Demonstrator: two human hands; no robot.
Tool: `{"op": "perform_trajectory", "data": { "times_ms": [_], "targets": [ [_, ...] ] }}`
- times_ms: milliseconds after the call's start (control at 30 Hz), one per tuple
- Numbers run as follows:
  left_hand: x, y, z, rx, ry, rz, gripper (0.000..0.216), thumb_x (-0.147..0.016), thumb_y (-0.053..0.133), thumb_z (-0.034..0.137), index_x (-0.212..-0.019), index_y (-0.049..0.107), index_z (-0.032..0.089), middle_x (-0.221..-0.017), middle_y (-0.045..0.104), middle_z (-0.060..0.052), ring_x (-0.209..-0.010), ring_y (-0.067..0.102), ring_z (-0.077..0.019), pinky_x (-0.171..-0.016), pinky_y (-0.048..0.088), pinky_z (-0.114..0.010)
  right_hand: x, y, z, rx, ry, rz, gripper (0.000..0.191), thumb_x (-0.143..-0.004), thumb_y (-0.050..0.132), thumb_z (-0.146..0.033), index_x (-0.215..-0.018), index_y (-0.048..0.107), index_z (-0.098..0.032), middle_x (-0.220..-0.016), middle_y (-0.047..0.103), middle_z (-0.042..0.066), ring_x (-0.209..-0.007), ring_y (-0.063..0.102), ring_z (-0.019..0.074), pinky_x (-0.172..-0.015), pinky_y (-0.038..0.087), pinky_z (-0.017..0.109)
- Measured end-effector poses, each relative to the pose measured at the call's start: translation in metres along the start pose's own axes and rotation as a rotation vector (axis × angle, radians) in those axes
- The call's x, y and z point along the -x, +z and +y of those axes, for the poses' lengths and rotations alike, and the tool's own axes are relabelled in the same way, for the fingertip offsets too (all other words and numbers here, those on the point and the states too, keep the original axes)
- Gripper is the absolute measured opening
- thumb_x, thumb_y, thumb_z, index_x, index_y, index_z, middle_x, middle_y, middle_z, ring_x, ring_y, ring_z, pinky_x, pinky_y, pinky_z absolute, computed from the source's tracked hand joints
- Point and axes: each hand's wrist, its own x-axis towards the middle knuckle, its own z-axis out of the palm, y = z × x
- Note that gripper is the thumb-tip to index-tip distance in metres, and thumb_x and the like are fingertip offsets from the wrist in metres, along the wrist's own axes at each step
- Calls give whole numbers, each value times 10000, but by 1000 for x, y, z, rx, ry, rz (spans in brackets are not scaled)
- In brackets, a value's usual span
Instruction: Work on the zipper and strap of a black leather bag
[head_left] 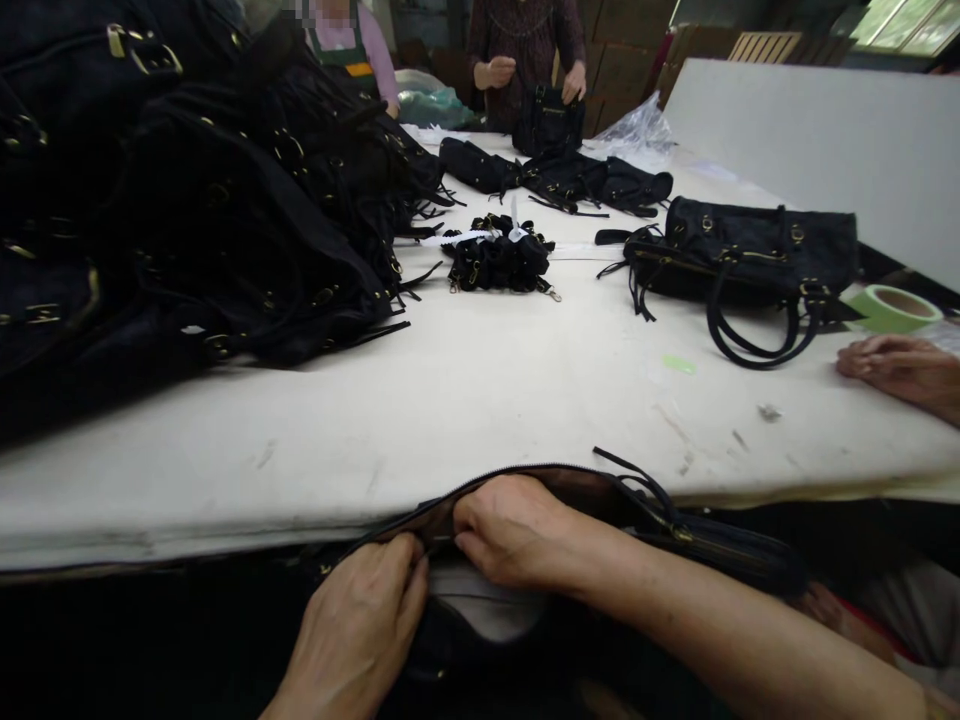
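Observation:
Below the table's near edge I hold a black handbag (697, 545) with its zipped top pulled apart. My left hand (360, 625) is closed, fingers curled on the bag's opening at the left. My right hand (514, 525) is closed too, its fingers tucked into the opening beside the left hand. White stuffing or lining (484, 605) shows inside the bag under both hands. What the fingertips pinch is hidden.
A white table (480, 400) carries a large heap of black bags (187, 200) at the left, a strap bundle (499, 260) in the middle, one bag (750, 260) and a green tape roll (892, 307) at the right. Another person's hand (896, 368) rests at the right; two people work at the far end.

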Motion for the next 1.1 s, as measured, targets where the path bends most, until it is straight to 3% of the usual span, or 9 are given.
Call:
{"op": "perform_trajectory", "data": {
  "times_ms": [167,333,533,900,1100],
  "targets": [
    [4,-17,1,346,35,106,297,-891,358,447,-812,568,251,-730,631,0,-705,608,-180,-656,453,-282,19,-12,1,-71,8,20,187,-821,527,-234,-776,699,-174,-704,686,37,-618,594,165,-491,281,256],
    [-15,-46,20,512,68,-78,337,-862,423,534,-762,562,244,-610,560,35,-567,527,-140,-508,392,-220,46,-27,2,-203,70,130,183,-803,527,-231,-693,666,-184,-587,612,-2,-509,484,114,-466,253,229],
    [-35,-43,29,771,-24,-202,389,-816,478,586,-730,537,210,-585,473,52,-492,394,-96,-431,326,-180,45,-19,6,-196,185,116,179,-771,520,-214,-683,673,-184,-600,627,15,-481,436,112,-444,217,234],
    [-32,-38,23,792,-49,-218,390,-790,503,584,-750,558,200,-590,497,39,-477,417,-97,-397,321,-170,31,-21,4,-217,190,60,192,-739,523,-194,-712,709,-157,-653,680,53,-479,501,125,-419,235,230],
    [-34,-32,19,746,-13,-183,386,-803,504,581,-744,561,204,-577,483,43,-479,423,-98,-400,319,-170,26,-11,8,-224,209,102,149,-689,548,-203,-656,691,-173,-626,675,45,-517,546,143,-413,234,225]
  ]
}}
